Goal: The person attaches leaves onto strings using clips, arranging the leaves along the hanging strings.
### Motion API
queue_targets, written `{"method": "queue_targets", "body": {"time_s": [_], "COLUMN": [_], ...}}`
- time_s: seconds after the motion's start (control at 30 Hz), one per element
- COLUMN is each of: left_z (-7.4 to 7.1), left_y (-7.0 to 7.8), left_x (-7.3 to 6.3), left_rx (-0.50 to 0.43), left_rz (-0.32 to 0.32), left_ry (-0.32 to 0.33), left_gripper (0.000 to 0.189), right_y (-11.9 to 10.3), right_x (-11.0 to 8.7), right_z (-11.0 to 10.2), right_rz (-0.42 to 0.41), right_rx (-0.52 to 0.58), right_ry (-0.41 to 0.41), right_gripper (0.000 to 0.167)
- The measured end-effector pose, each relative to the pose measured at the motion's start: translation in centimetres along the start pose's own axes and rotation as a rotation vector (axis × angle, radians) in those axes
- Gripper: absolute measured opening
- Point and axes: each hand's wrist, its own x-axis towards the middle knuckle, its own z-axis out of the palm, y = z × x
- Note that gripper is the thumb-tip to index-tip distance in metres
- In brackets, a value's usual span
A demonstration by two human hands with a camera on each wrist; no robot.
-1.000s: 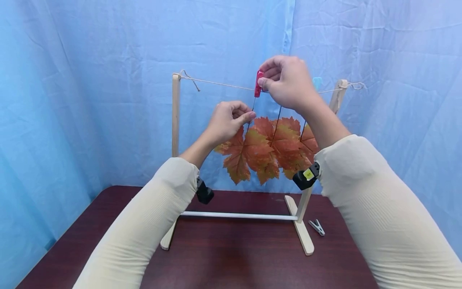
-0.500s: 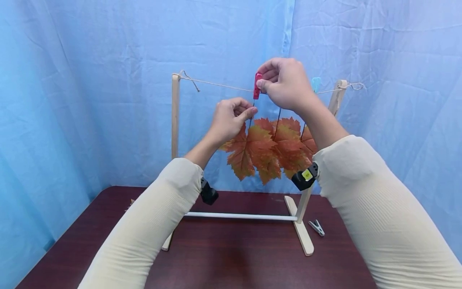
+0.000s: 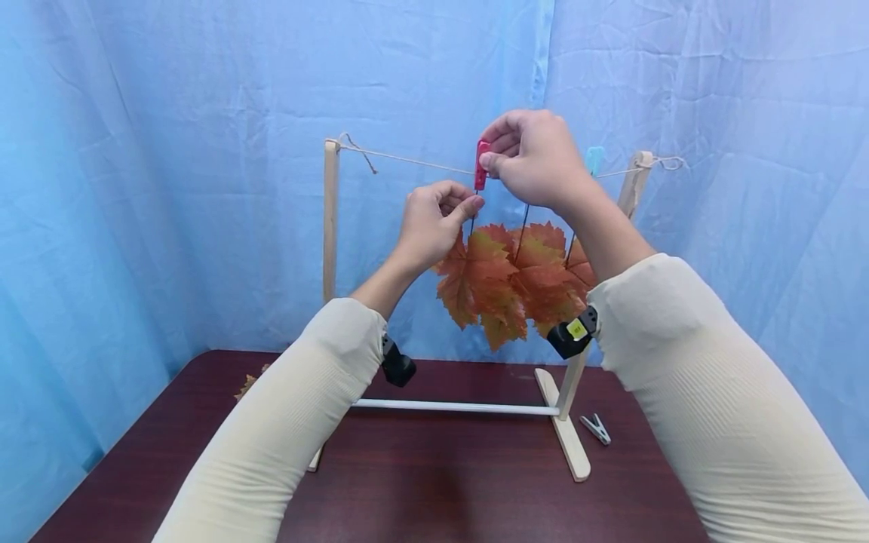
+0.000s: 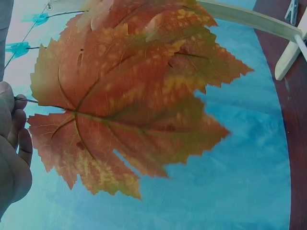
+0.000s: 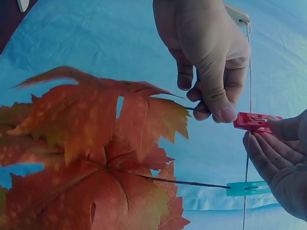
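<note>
In the head view my right hand [image 3: 543, 158] pinches a red clothespin [image 3: 481, 166] at the twine [image 3: 414, 160]. The right wrist view has this red clothespin [image 5: 249, 121] lying across the twine, beside the left fingertips. My left hand [image 3: 429, 226] pinches the thin dark stem of an orange-red artificial maple leaf [image 3: 465, 283], just below the clothespin. That leaf [image 4: 120, 127] fills much of the left wrist view. Whether its stem sits inside the clip, I cannot tell. More maple leaves [image 3: 543, 279] hang to the right, one stem held by a teal clothespin [image 5: 244, 189].
Wooden posts [image 3: 330, 219] carry the twine, and a white bar [image 3: 455, 406] joins them low down. A grey clothespin [image 3: 595, 428] lies by the right foot [image 3: 573, 452] on the dark red table [image 3: 421, 483]. Leaf edges [image 3: 247, 385] show behind the left sleeve.
My left hand and its leaf have shifted slightly right, with the stem now more upright. The right hand and red clothespin have come slightly down and left.
</note>
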Motion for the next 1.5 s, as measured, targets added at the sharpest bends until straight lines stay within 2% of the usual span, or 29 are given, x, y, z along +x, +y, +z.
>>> {"method": "queue_targets", "body": {"time_s": [0.23,0.47,0.73,1.03,1.3,1.5], "left_z": [0.06,0.48,0.78,0.81,0.79,0.70], "left_y": [0.03,0.19,0.32,0.18,0.04,-0.05], "left_x": [-0.06,-0.08,-0.09,-0.19,-0.30,-0.36], "left_rx": [-0.007,0.046,-0.001,0.025,0.018,-0.005], "left_rz": [0.006,0.009,0.006,0.019,0.017,0.022], "left_ry": [0.007,0.026,0.066,0.088,0.099,0.095], "left_gripper": [0.020,0.022,0.022,0.022,0.024,0.024], "right_y": [-0.10,-0.02,-0.22,-0.31,-0.19,-0.16], "right_x": [0.07,-0.12,-0.16,-0.06,0.06,-0.01], "right_z": [-0.16,-0.03,-0.12,-0.15,0.02,0.05], "right_rz": [0.012,0.011,0.026,0.083,0.089,0.078], "right_rx": [0.031,-0.021,-0.013,0.068,0.111,0.104], "right_ry": [-0.019,-0.009,-0.027,-0.104,-0.114,-0.107], "right_gripper": [0.028,0.027,0.028,0.036,0.037,0.037]}}
